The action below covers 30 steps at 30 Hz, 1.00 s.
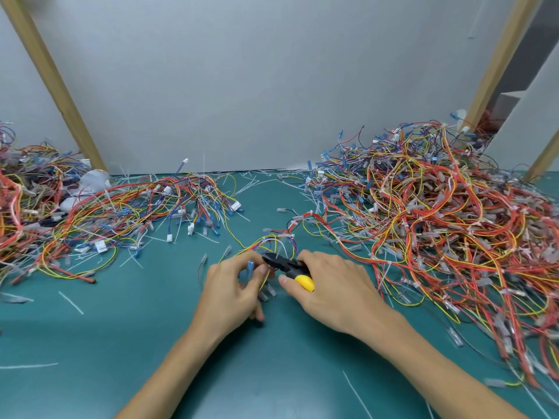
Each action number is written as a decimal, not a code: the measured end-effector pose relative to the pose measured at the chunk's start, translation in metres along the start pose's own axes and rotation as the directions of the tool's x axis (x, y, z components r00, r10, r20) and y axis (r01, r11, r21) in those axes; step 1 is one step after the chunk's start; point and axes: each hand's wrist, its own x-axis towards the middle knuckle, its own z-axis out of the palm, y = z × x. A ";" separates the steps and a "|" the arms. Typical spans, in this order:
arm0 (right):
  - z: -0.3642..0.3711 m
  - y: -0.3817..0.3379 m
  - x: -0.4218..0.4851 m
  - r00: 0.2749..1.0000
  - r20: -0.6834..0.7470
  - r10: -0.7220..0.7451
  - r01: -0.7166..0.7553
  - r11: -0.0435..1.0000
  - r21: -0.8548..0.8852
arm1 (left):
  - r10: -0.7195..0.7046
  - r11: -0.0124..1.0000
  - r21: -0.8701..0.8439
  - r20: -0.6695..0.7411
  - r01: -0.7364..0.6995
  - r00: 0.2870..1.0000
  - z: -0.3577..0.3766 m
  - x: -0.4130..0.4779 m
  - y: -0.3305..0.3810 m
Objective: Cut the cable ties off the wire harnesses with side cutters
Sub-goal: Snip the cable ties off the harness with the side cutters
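Observation:
A small wire harness (273,241) of yellow, purple and white wires lies in the middle of the green table (127,334). My left hand (234,284) pinches its wires near a blue terminal (250,269). My right hand (328,287) grips the side cutters (287,267), which have black jaws and a yellow handle. The jaws point left and sit at the wires just beside my left fingertips. I cannot tell whether a cable tie lies between the blades.
A large heap of red, yellow and blue harnesses (447,225) covers the right side of the table. A flatter heap (99,213) spreads over the left. Cut white tie pieces (71,302) litter the mat. A grey wall (257,86) with wooden posts (54,83) closes the back.

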 end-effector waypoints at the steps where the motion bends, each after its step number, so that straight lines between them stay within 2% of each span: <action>1: 0.000 0.001 0.000 1.000 -0.016 -0.018 0.018 1.000 -0.022 | 0.012 0.999 0.050 0.008 -0.013 1.000 0.001 -0.001 0.001; 5: 0.002 0.007 0.003 0.997 -0.050 -0.066 0.063 0.997 -0.053 | 0.017 0.996 0.087 -0.028 -0.015 0.999 0.003 0.001 0.002; 11: 0.004 0.016 0.007 0.997 -0.063 -0.037 0.037 0.999 -0.004 | -0.092 0.995 0.014 -0.110 0.094 0.990 0.002 0.002 0.000; 14: 0.005 0.018 0.007 0.997 -0.066 -0.033 0.032 0.999 -0.019 | -0.044 0.999 0.015 -0.150 0.047 0.988 -0.001 0.001 -0.001; 20: 0.007 0.018 0.006 0.996 -0.076 -0.041 0.037 0.998 -0.055 | 0.083 0.989 0.137 -0.163 -0.061 0.983 0.001 -0.002 0.000; 30: 0.006 0.021 0.008 0.987 -0.025 -0.160 0.156 0.979 -0.133 | 0.187 0.882 0.471 -0.303 -0.024 0.935 -0.011 0.000 -0.007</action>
